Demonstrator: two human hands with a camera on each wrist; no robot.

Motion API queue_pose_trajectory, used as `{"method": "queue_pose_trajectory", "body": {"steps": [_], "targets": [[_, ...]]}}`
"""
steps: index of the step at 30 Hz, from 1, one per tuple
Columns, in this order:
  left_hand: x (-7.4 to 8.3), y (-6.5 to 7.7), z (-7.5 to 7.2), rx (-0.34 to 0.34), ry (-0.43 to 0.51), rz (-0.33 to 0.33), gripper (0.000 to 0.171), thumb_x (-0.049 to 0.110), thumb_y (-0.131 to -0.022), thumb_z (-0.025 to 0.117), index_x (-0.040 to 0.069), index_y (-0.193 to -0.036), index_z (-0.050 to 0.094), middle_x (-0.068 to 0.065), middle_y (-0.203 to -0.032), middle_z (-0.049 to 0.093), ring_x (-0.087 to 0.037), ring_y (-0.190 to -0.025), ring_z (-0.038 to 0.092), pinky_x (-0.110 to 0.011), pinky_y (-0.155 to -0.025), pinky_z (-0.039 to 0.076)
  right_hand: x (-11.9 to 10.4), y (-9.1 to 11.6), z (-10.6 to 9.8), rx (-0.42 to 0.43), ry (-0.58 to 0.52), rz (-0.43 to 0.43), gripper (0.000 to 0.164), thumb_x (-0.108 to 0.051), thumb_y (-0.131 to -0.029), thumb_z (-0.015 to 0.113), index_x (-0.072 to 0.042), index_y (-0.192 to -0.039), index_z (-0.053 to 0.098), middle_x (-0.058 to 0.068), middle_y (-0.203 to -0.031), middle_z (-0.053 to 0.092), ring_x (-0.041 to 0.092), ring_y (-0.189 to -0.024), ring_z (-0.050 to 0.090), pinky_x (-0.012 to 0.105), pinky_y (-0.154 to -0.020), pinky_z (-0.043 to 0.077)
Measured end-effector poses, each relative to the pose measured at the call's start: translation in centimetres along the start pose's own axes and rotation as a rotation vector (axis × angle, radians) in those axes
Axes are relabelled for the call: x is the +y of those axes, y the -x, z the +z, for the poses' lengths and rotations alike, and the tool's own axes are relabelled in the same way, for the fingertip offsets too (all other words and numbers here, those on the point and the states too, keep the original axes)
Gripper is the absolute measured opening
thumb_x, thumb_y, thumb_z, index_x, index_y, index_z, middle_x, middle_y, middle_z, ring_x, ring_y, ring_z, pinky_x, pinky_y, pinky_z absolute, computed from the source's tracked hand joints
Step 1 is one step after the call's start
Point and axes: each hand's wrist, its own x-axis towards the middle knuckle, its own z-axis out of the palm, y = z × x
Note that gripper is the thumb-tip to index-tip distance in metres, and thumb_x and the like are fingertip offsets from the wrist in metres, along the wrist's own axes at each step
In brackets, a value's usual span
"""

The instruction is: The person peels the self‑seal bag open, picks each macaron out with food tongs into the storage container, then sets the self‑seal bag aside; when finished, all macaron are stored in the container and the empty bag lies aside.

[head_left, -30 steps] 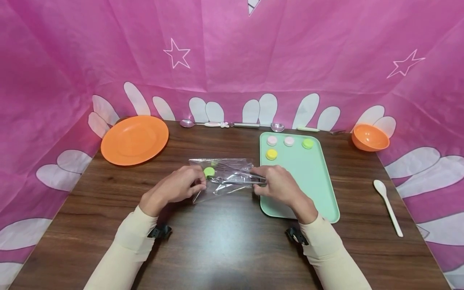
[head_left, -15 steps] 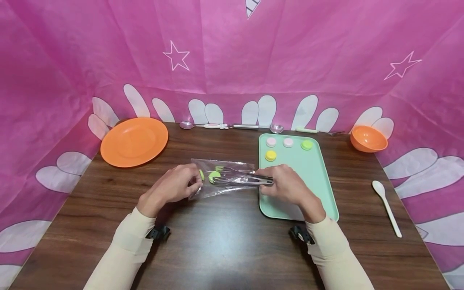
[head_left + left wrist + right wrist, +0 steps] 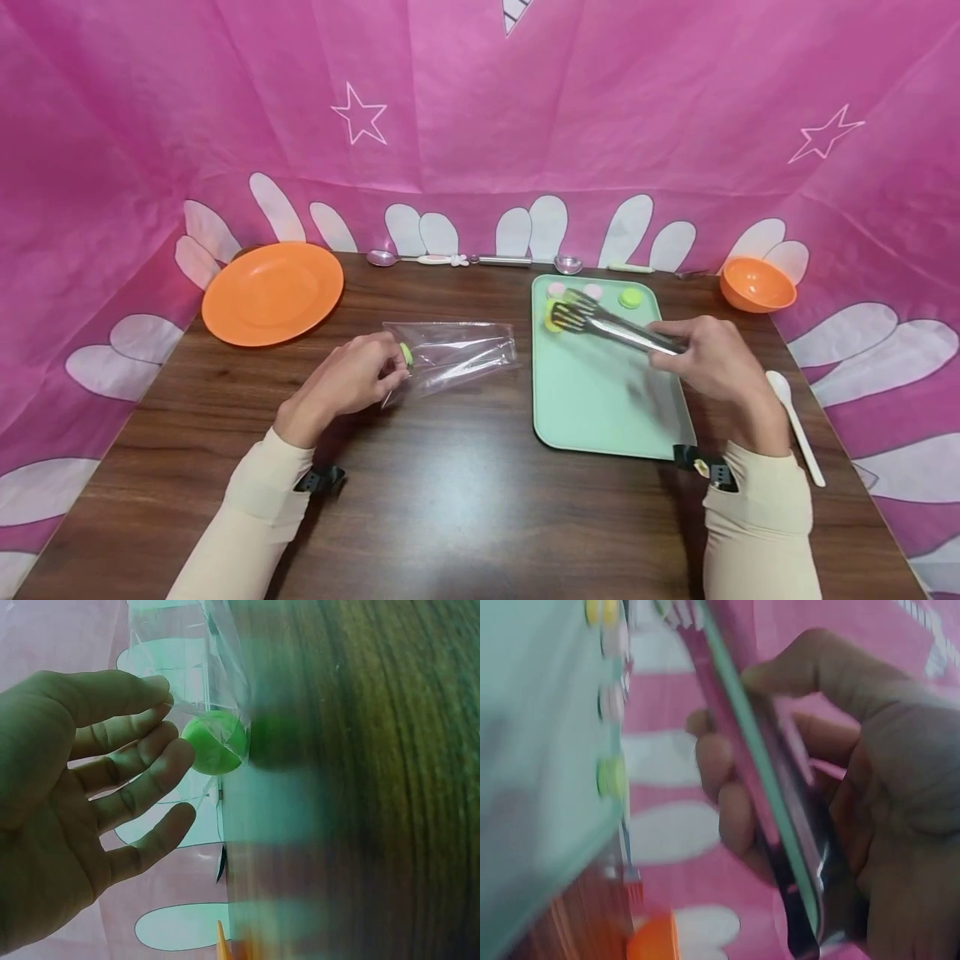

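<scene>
My left hand (image 3: 347,379) pinches the edge of a clear plastic bag (image 3: 468,354) between thumb and forefinger, its other fingers spread in the left wrist view. A green macaron (image 3: 216,742) lies inside the bag by those fingertips, mostly hidden by the hand in the head view. My right hand (image 3: 712,358) grips metal tongs (image 3: 630,332) round their handles. The tongs' slotted tips hover over the yellow macaron (image 3: 552,317) on the mint tray (image 3: 600,417); whether they touch it I cannot tell. Two pink macarons (image 3: 611,703) and a green macaron (image 3: 630,297) sit along the tray's far end.
An orange plate (image 3: 273,292) stands at the back left, an orange bowl (image 3: 757,285) at the back right. A white spoon (image 3: 798,433) lies right of the tray, near the right forearm. Several utensils, including a ladle (image 3: 567,263), line the table's far edge.
My right hand has drawn the tongs out of the bag and swung them right, over the tray. A green macaron is now by the left hand; the left hand has barely shifted.
</scene>
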Motion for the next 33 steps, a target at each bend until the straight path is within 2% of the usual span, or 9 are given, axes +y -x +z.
{"method": "queue_pose_trajectory", "body": {"steps": [4,7,12,15,18,22,25,28,33], "targets": [[0.0,0.0,0.0,-0.019,0.013,0.006,0.009,0.017,-0.098,0.078,0.017,-0.091,0.073,0.000,-0.094,0.065,-0.017,-0.081,0.057,-0.034,-0.074,0.049,2.0,0.5,-0.7,0.003,0.039,0.112,0.043,-0.018,-0.090,0.079,-0.001,-0.129,0.075,0.010,-0.083,0.073,0.022,-0.073,0.052,0.031,-0.058,0.038],[0.0,0.1,0.0,-0.025,0.012,0.014,0.009,0.017,-0.098,0.078,0.017,-0.090,0.074,0.000,-0.095,0.066,-0.018,-0.082,0.057,-0.035,-0.076,0.050,2.9,0.6,-0.9,-0.031,0.040,0.172,0.044,-0.021,-0.090,0.079,0.000,-0.129,0.075,0.013,-0.093,0.074,0.026,-0.082,0.053,0.032,-0.061,0.039],[0.1,0.1,0.0,-0.029,0.009,0.017,0.008,0.016,-0.098,0.079,0.017,-0.091,0.074,-0.001,-0.096,0.066,-0.018,-0.083,0.058,-0.036,-0.077,0.051,3.1,0.5,-0.9,-0.056,0.051,0.185,0.048,-0.023,-0.090,0.080,0.001,-0.131,0.074,0.018,-0.098,0.075,0.029,-0.085,0.055,0.033,-0.064,0.041],[0.1,0.1,0.0,-0.028,0.009,0.023,0.008,0.016,-0.098,0.079,0.016,-0.091,0.074,-0.001,-0.096,0.066,-0.018,-0.083,0.058,-0.036,-0.078,0.051,2.6,0.7,-1.1,-0.024,0.069,0.171,0.047,-0.023,-0.089,0.081,0.000,-0.129,0.075,0.020,-0.099,0.077,0.030,-0.084,0.059,0.034,-0.065,0.044],[0.1,0.0,0.0,-0.029,0.012,0.037,0.007,0.016,-0.098,0.079,0.016,-0.091,0.075,0.000,-0.096,0.066,-0.017,-0.083,0.058,-0.036,-0.078,0.052,1.5,1.0,-1.5,-0.001,0.074,0.124,0.044,-0.019,-0.088,0.080,-0.001,-0.128,0.076,0.015,-0.088,0.075,0.027,-0.078,0.059,0.032,-0.062,0.043],[0.1,0.0,0.0,-0.032,0.016,0.053,0.007,0.016,-0.098,0.079,0.016,-0.092,0.076,0.000,-0.095,0.066,-0.016,-0.082,0.059,-0.035,-0.079,0.053,-0.8,0.9,-1.1,-0.057,0.054,-0.021,0.042,-0.013,-0.087,0.081,-0.004,-0.127,0.077,0.004,-0.080,0.070,0.018,-0.071,0.053,0.028,-0.059,0.041],[0.0,0.1,0.0,-0.031,0.015,0.060,0.008,0.015,-0.098,0.079,0.016,-0.091,0.076,0.000,-0.095,0.066,-0.016,-0.082,0.059,-0.036,-0.079,0.053,-2.7,0.1,0.3,-0.120,0.038,-0.119,0.040,-0.012,-0.086,0.083,-0.006,-0.125,0.079,0.001,-0.082,0.070,0.014,-0.068,0.050,0.027,-0.056,0.039],[0.0,0.1,0.1,-0.036,0.015,0.065,0.007,0.015,-0.097,0.079,0.017,-0.091,0.076,0.001,-0.095,0.065,-0.015,-0.083,0.059,-0.036,-0.080,0.054,-4.0,-0.9,2.0,-0.173,0.013,-0.164,0.038,-0.010,-0.085,0.083,-0.007,-0.123,0.081,0.000,-0.080,0.070,0.013,-0.065,0.048,0.026,-0.054,0.038],[0.2,-0.1,0.2,-0.066,0.037,0.083,0.005,0.015,-0.098,0.079,0.016,-0.094,0.076,0.002,-0.096,0.065,-0.015,-0.085,0.059,-0.036,-0.082,0.054,-5.2,-2.1,4.8,-0.189,-0.017,-0.247,0.039,-0.010,-0.081,0.081,-0.007,-0.120,0.082,-0.004,-0.071,0.064,0.008,-0.061,0.047,0.023,-0.053,0.038]]}}
